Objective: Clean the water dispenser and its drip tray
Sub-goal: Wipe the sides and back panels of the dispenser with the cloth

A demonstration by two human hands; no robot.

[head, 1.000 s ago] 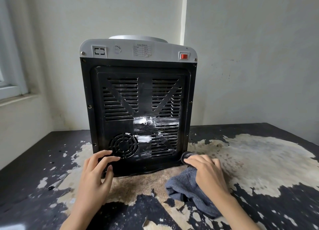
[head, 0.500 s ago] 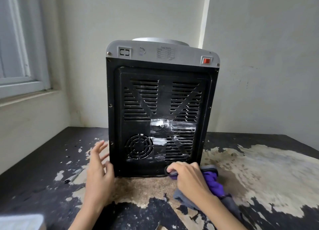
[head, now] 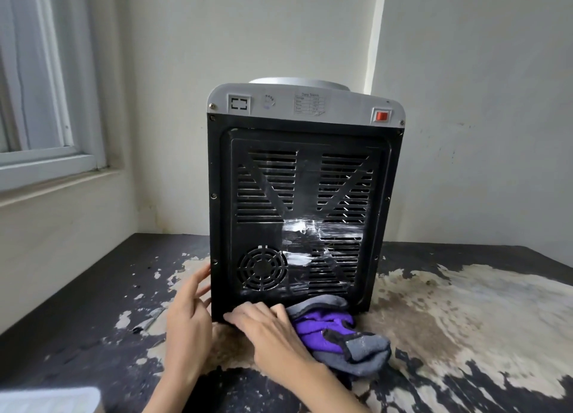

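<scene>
Water dispenser [head: 305, 177] stood upright on the peeling worktop [head: 465, 313], black vented back panel facing the camera

The right hand [head: 266, 329] pressed a grey and purple cloth [head: 338, 332] against the panel's bottom edge, fingers fairly straight, its grip loose; the left hand [head: 189, 316] lay flat against the dispenser's lower left side, grip released. A window [head: 40, 108] was at the left

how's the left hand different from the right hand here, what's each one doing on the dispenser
The left hand rests with straight fingers against the water dispenser's lower left edge and holds nothing; the right hand lies along the bottom edge with the grey and purple cloth tucked under it. The left stands upright, the right lies flat. Both touch the dispenser's base.
</scene>
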